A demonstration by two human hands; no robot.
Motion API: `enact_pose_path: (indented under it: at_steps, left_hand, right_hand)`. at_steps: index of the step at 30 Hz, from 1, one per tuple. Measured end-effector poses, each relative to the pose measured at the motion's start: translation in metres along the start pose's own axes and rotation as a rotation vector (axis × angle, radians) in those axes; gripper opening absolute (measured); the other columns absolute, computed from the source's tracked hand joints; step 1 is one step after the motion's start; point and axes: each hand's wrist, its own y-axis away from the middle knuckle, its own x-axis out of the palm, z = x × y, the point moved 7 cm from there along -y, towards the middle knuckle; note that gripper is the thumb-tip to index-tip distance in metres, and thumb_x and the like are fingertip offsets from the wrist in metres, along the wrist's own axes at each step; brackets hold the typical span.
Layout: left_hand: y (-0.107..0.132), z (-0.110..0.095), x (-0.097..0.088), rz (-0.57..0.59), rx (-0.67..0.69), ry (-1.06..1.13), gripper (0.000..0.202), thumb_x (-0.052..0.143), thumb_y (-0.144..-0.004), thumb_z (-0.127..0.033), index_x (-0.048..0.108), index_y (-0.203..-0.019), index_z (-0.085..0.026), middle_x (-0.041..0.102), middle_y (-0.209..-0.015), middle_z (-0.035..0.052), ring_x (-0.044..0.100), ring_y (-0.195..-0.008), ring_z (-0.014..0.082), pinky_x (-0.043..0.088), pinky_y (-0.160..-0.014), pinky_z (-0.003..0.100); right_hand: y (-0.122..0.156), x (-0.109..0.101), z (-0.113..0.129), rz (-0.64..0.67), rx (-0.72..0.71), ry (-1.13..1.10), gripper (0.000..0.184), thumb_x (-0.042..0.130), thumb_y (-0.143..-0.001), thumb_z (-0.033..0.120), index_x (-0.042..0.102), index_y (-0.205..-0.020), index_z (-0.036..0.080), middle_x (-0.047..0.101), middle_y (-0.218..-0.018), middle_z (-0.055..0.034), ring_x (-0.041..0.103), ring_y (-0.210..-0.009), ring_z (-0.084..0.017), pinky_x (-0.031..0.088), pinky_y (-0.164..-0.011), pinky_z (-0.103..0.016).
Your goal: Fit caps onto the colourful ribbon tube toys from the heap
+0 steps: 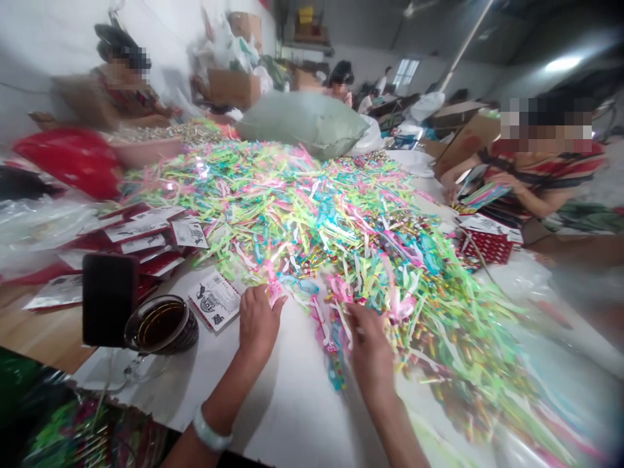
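Observation:
A broad heap of thin plastic strips [312, 214] in green, pink, blue and white covers the table, with small striped sticks among them. At its near edge, my left hand [258, 322] has its fingers curled and thumb against a pink strip [275, 289]. My right hand [369, 344] is closed at the fingertips beside a small bunch of pink and blue strips [332, 338] and appears to pinch part of it; blur hides the exact grip. A printed white card packet [216, 301] lies just left of my left hand.
To the left stand a glass mug of dark liquid [163, 328] and a black phone [110, 299], near stacked red-and-white packets [146, 234]. A red bag [71, 159] and large greenish sack [302, 120] lie farther back. Co-workers sit left and right; the right one [531, 175] holds strips.

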Motion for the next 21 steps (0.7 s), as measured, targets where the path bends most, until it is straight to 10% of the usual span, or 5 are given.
enact_pose_path:
  at_steps: [3, 7, 14, 18, 21]
  left_hand:
    - [-0.021, -0.006, 0.018, 0.036, -0.050, -0.194, 0.039, 0.059, -0.080, -0.035, 0.053, -0.102, -0.003, 0.055, -0.097, 0.0207, 0.050, -0.097, 0.0355, 0.042, -0.086, 0.047]
    - [-0.024, -0.003, 0.017, 0.043, -0.025, -0.184, 0.014, 0.049, -0.083, -0.018, 0.057, -0.089, -0.009, 0.057, -0.090, 0.0161, 0.053, -0.093, 0.0314, 0.043, -0.083, 0.043]
    - [-0.012, 0.017, -0.010, 0.028, 0.069, 0.054, 0.015, 0.043, -0.088, -0.024, 0.057, -0.086, -0.019, 0.061, -0.085, 0.0057, 0.058, -0.082, 0.0216, 0.046, -0.077, 0.035]
    - [0.000, 0.003, -0.003, 0.120, 0.150, 0.232, 0.019, 0.042, -0.088, -0.027, 0.060, -0.086, -0.022, 0.065, -0.080, 0.0042, 0.060, -0.079, 0.0218, 0.046, -0.073, 0.034]
    - [0.013, -0.016, -0.003, 0.114, 0.313, 0.257, 0.024, 0.042, -0.088, -0.030, 0.065, -0.083, -0.024, 0.068, -0.079, 0.0050, 0.061, -0.075, 0.0227, 0.047, -0.068, 0.034]
  right_hand:
    - [-0.006, 0.068, 0.019, 0.329, -0.009, -0.012, 0.039, 0.038, -0.087, 0.009, 0.055, -0.119, 0.025, 0.061, -0.109, -0.0070, 0.063, -0.085, -0.017, 0.049, -0.069, -0.027]
    - [-0.036, 0.103, 0.010, 0.326, 0.112, 0.026, 0.033, 0.043, -0.088, 0.014, 0.057, -0.116, 0.021, 0.062, -0.102, -0.0108, 0.062, -0.073, -0.017, 0.044, -0.058, -0.026]
    - [-0.049, 0.093, 0.003, 0.296, 0.178, -0.174, 0.022, 0.045, -0.089, 0.026, 0.060, -0.101, 0.016, 0.061, -0.098, -0.0104, 0.062, -0.076, -0.015, 0.048, -0.064, -0.025]
    - [-0.042, 0.081, 0.032, 0.426, 0.288, -0.625, 0.035, 0.047, -0.088, 0.044, 0.054, -0.113, 0.021, 0.055, -0.080, 0.0014, 0.050, -0.046, -0.006, 0.041, -0.045, -0.019]
    - [-0.039, 0.066, 0.044, 0.400, 0.289, -0.689, 0.028, 0.054, -0.083, 0.046, 0.059, -0.085, 0.018, 0.049, -0.070, 0.0039, 0.044, -0.047, -0.004, 0.036, -0.043, -0.017]
